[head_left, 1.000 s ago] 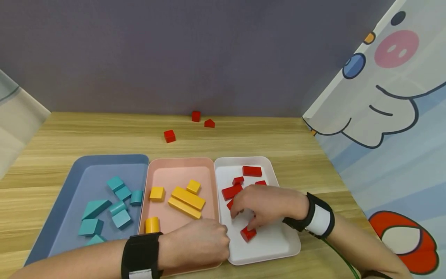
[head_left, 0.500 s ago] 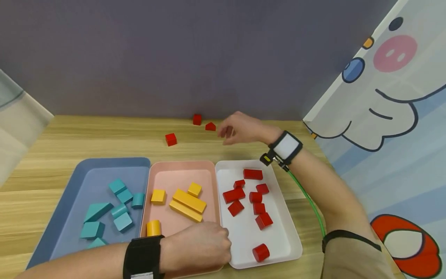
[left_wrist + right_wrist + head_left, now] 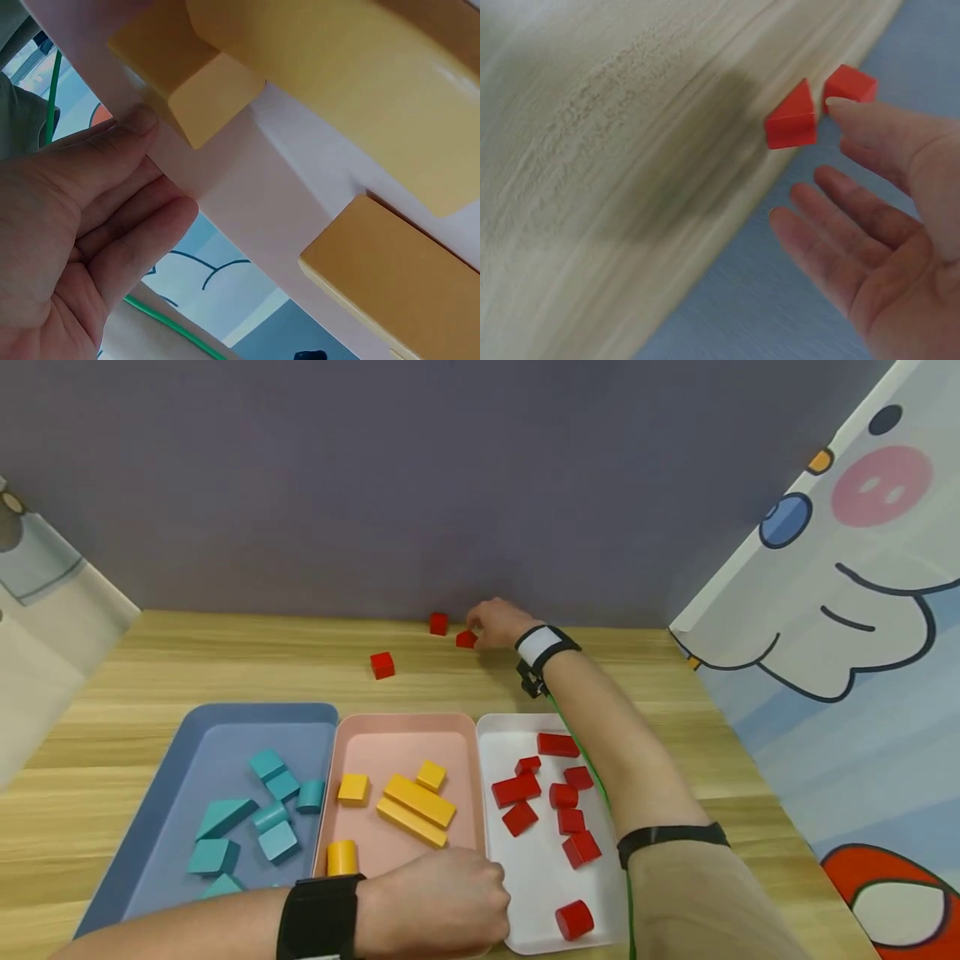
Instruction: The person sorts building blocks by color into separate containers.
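My left hand is at the front right of the pink tray. In the left wrist view its thumb lies at the tray's rim, the other fingers bent beneath, pinching the edge. Yellow blocks lie inside that tray. My right hand reaches to the table's far side, beside a red triangular block. In the right wrist view the fingers are spread and hold nothing; the thumb overlaps a red cube behind the triangular block. Another red cube sits nearer, to the left.
A blue tray with several teal blocks stands at the left. On the right is a white tray holding several red blocks, partly under my right forearm. A grey wall rises behind the table's far edge.
My right hand let go of a red cylinder in the white tray and moved away to the far red blocks. The left hand stays at the pink tray. The view shifted slightly.
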Action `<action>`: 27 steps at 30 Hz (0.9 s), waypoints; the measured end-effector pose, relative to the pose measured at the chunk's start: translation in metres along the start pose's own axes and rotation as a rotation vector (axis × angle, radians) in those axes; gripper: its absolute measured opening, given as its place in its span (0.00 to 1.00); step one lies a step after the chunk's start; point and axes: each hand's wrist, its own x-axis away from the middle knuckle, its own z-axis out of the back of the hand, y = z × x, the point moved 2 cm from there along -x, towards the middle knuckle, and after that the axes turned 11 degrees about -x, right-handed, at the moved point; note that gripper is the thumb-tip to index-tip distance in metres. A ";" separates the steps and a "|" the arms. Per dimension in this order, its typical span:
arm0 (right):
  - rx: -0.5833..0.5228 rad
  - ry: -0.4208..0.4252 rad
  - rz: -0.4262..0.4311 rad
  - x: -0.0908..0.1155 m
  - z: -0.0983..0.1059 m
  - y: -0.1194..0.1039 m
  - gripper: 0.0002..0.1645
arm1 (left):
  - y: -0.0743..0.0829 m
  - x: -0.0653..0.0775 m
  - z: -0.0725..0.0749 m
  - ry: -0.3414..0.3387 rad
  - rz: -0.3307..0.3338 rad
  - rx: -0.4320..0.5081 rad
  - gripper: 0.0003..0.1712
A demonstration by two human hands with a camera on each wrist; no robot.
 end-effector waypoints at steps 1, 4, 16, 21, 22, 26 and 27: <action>-0.001 0.001 -0.010 -0.001 -0.002 0.001 0.25 | 0.000 0.000 0.000 0.001 -0.004 -0.004 0.16; -0.002 0.002 -0.021 -0.006 -0.008 0.004 0.26 | 0.001 -0.001 0.001 0.001 -0.009 -0.017 0.15; 0.017 0.051 0.042 -0.012 -0.032 0.001 0.13 | 0.002 -0.002 0.000 -0.004 -0.009 -0.022 0.15; 0.013 0.083 0.039 -0.013 -0.035 0.002 0.11 | 0.002 -0.002 0.001 -0.005 -0.014 -0.072 0.14; 0.011 0.086 0.040 -0.013 -0.035 0.003 0.11 | 0.002 -0.002 0.001 -0.004 -0.016 -0.086 0.14; 0.004 0.095 0.058 -0.008 -0.034 0.006 0.11 | 0.003 -0.003 0.001 0.003 -0.020 -0.126 0.11; 0.004 0.097 0.070 -0.006 -0.032 0.005 0.12 | 0.003 -0.003 0.001 0.003 -0.021 -0.132 0.11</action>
